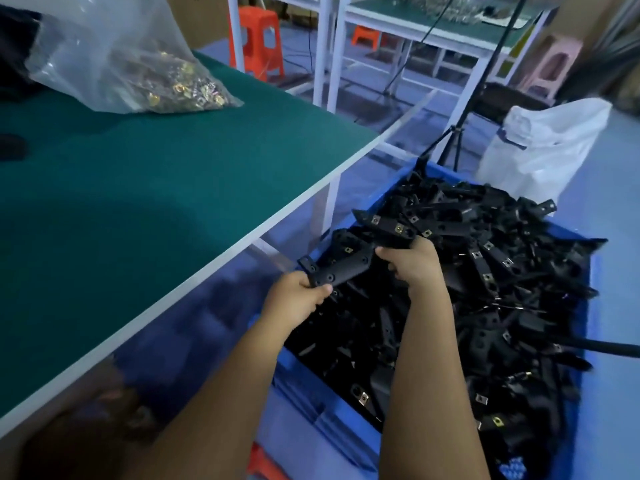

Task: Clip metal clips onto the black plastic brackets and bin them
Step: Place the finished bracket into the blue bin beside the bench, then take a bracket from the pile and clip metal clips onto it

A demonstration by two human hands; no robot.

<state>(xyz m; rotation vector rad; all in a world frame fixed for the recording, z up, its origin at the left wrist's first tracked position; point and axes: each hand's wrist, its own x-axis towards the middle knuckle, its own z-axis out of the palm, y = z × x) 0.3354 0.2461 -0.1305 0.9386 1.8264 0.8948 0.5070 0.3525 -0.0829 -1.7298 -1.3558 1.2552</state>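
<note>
One green-topped table (145,188) fills your left side and serves as the landmark for the rest. Beyond the table's far right corner, across the aisle, stand a second bench (433,26), an orange stool (258,39) and a tripod (460,126). Off the table's right edge, low on the floor, sits your blue bin (594,285), heaped with black brackets (502,289); many of them carry small brass-coloured clips. A white plastic bag (543,147) stands just past the bin, further from the table. On the table's far left lies a clear plastic bag (128,60) holding loose metal clips (183,90).

Both your hands are out beyond the table's right edge, over the near end of the heap. Your left hand (294,299) is curled around the lower end of one long bracket (341,268), which slants up towards the right; one clip shows near its upper end. Your right hand (412,261) has fingers curled down around a second bracket (388,228), which bears two clips and lies further from the table, touching the pile.
</note>
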